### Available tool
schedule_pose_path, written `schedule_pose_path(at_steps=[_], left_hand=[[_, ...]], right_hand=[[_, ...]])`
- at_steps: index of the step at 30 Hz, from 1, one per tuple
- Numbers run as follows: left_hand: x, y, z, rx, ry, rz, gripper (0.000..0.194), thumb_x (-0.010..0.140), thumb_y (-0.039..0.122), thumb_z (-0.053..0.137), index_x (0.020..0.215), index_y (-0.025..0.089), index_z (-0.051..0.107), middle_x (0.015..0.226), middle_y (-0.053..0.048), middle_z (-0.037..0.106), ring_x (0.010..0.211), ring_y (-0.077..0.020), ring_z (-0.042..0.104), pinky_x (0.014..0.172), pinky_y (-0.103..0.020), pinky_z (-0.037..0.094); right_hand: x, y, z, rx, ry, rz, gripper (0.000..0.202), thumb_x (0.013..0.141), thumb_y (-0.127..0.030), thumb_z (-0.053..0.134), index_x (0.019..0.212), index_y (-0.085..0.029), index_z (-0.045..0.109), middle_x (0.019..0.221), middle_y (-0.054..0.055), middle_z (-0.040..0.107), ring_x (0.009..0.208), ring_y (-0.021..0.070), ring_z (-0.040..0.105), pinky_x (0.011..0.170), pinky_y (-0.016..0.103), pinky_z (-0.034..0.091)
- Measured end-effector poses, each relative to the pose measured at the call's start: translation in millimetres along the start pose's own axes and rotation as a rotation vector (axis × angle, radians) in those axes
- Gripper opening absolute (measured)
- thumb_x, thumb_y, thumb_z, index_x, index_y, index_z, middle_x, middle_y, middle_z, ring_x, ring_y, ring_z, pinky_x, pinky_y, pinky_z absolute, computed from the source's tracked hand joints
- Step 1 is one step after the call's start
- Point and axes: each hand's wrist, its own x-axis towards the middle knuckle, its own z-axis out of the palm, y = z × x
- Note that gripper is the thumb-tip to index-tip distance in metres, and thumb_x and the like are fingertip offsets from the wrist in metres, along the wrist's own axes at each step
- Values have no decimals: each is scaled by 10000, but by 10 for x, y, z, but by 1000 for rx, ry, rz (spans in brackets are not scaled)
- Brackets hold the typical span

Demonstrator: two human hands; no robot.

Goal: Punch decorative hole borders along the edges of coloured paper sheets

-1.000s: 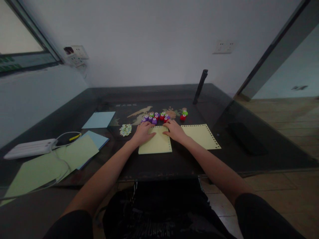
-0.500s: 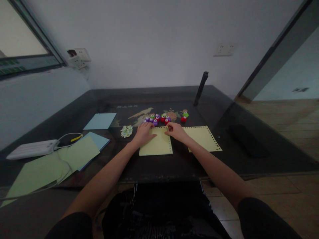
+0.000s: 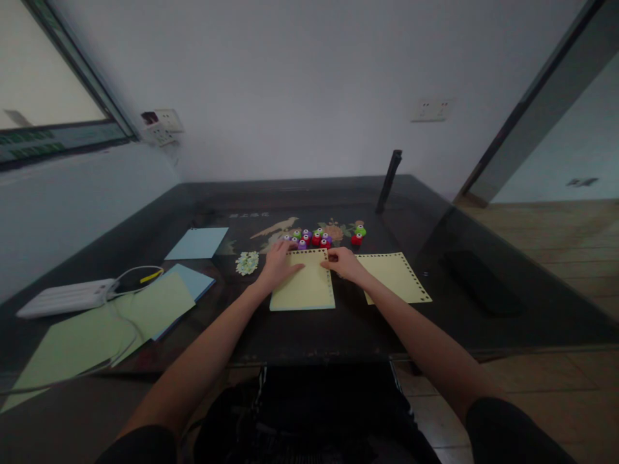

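A stack of pale yellow paper (image 3: 304, 287), with punched holes along its top and right edges, lies in front of me on the dark table. My left hand (image 3: 279, 265) rests on its upper left part, thumb spread away from the fingers, holding nothing. At the upper right corner, my right hand (image 3: 342, 263) has thumb and fingers pinched together on the paper's edge. Just beyond the stack sits a cluster of small purple, red and green eyeball-like pieces (image 3: 316, 239). Another yellow sheet (image 3: 394, 277) with punched holes lies to the right, partly behind my right forearm.
Left of the stack are a pale flower-like cluster (image 3: 247, 263), a light blue sheet (image 3: 198, 243), loose green sheets (image 3: 87, 335) and a white power strip or charger (image 3: 68, 298) with a cable. A green and red pair (image 3: 358, 236), a black upright stand (image 3: 389, 182) and a dark flat object (image 3: 478, 283) are rightward.
The whole view has shifted slightly, so the table appears lower. My right hand has moved a little to the corner's outer side; my left hand stays on the paper.
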Motion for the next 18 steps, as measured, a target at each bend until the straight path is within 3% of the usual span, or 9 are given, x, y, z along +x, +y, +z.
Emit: schedule_pose_path(at_steps=[4, 8, 13, 18], left_hand=[[51, -66, -10, -168, 137, -68, 698, 645, 303, 744, 1255, 194, 421, 1240, -116, 496, 1150, -261, 477, 987, -432, 375], [68, -69, -23, -456, 123, -232, 705, 687, 282, 703, 1294, 176, 361, 1217, -126, 542, 1093, -238, 549, 936, -412, 444], [9, 32, -87, -799, -44, -386, 526, 778, 333, 624, 1243, 168, 439, 1187, -139, 608, 990, -239, 627, 822, -393, 524], [-58, 107, -124, -984, -305, -439, 570, 686, 386, 717, 1153, 88, 584, 1091, -166, 668, 944, -272, 649, 837, -393, 507]], right_hand=[[2, 17, -17, 147, 35, 10, 83, 721, -231, 625, 697, -151, 624, 680, 36, 636, 644, 161, 562, 600, 264, 403], [14, 32, -49, 381, 39, 34, 129, 739, -231, 610, 819, -138, 648, 808, 79, 691, 727, 186, 623, 642, 288, 460], [59, 66, -125, 559, 143, -11, 230, 711, -298, 632, 874, -135, 635, 860, 80, 685, 735, 172, 620, 684, 303, 469], [86, 122, -195, 548, 289, -12, 273, 675, -417, 660, 697, -156, 581, 604, -9, 565, 557, 121, 505, 565, 260, 392]])
